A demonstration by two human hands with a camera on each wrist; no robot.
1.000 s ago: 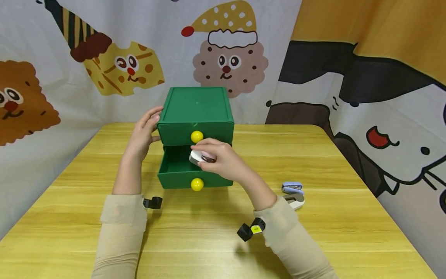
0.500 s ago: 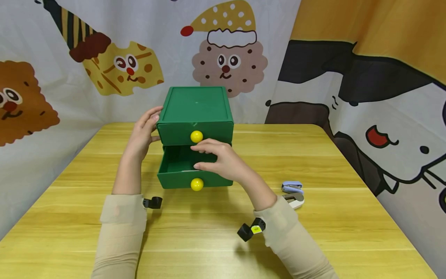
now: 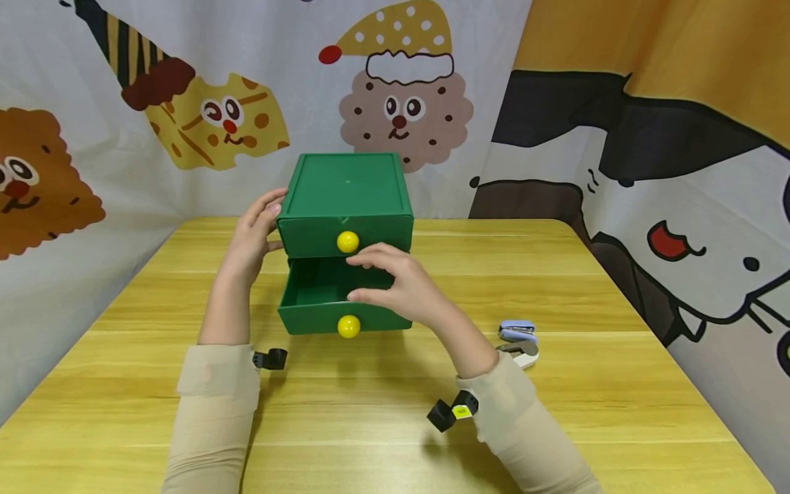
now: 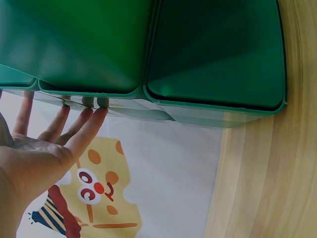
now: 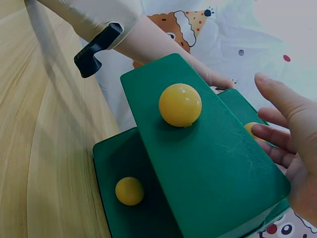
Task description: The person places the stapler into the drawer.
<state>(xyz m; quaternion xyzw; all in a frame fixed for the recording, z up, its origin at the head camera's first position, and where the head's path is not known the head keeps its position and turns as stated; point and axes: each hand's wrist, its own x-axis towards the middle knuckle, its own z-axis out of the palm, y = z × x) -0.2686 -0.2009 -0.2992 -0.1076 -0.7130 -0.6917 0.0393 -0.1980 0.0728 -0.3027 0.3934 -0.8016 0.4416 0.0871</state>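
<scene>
A green drawer cabinet (image 3: 348, 185) with yellow knobs stands on the wooden table. Its middle drawer (image 3: 315, 318) is pulled out, and the top one is closed; in the right wrist view the bottom drawer (image 5: 111, 158) is closed too. My left hand (image 3: 247, 237) steadies the cabinet's left side, its extended fingertips (image 4: 96, 119) against the wall in the left wrist view. Over the right part of the pulled-out drawer is my right hand (image 3: 401, 285), thumb and fingers apart with nothing between them. The drawer's front and my hand hide part of its inside.
To the right on the table (image 3: 605, 412) lie a light blue stapler (image 3: 518, 331) and, just in front of it, a white and grey item (image 3: 524, 355) partly covered by my right sleeve. A printed cloth (image 3: 247, 41) hangs behind the table.
My right hand has let go of a small white object with a dark part inside the drawer, its fingers spreading, then shifted slightly right. My left hand has stayed on the cabinet.
</scene>
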